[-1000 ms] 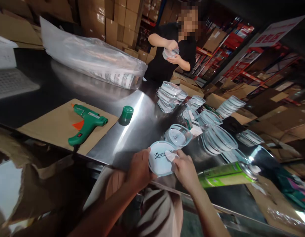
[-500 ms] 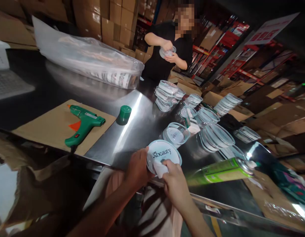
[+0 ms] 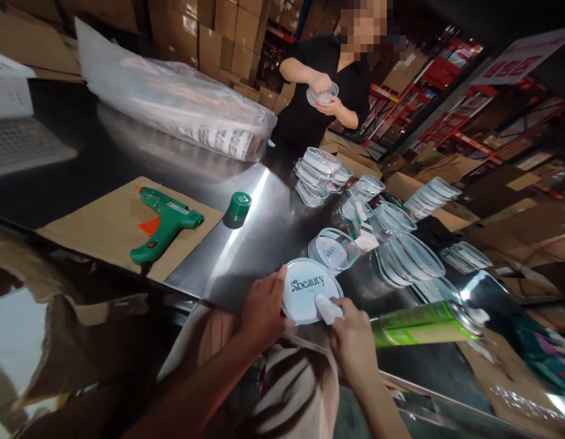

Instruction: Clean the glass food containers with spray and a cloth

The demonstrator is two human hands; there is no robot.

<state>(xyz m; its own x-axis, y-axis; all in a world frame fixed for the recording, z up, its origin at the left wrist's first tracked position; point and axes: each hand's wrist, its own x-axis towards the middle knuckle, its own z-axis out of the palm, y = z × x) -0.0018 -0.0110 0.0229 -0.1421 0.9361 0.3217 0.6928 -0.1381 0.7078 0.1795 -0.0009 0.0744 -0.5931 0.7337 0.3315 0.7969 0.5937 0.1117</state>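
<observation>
A round clear container (image 3: 305, 286) with a white face lettered "beauty" is tilted toward me at the table's front edge. My left hand (image 3: 266, 305) grips its left rim, thumb below and fingers behind. Pinched in my right hand (image 3: 353, 329) is a white wipe (image 3: 329, 309), which rests against the lower right of the lettered face. Just behind stands another clear round container (image 3: 332, 251) with similar lettering. A green spray can (image 3: 424, 323) lies on its side to the right of my right hand.
A green glue gun (image 3: 166, 222) lies on cardboard (image 3: 94, 222) at left, near a green cap (image 3: 240, 206). Several stacked containers (image 3: 408, 259) stand at right. Behind them a co-worker (image 3: 326, 76) holds a container. A plastic-wrapped bundle (image 3: 186, 110) lies at the back left.
The wipe has moved from the lower middle of the lettered face to its lower right, with my right hand. My left hand keeps its hold. The whole view has shifted slightly.
</observation>
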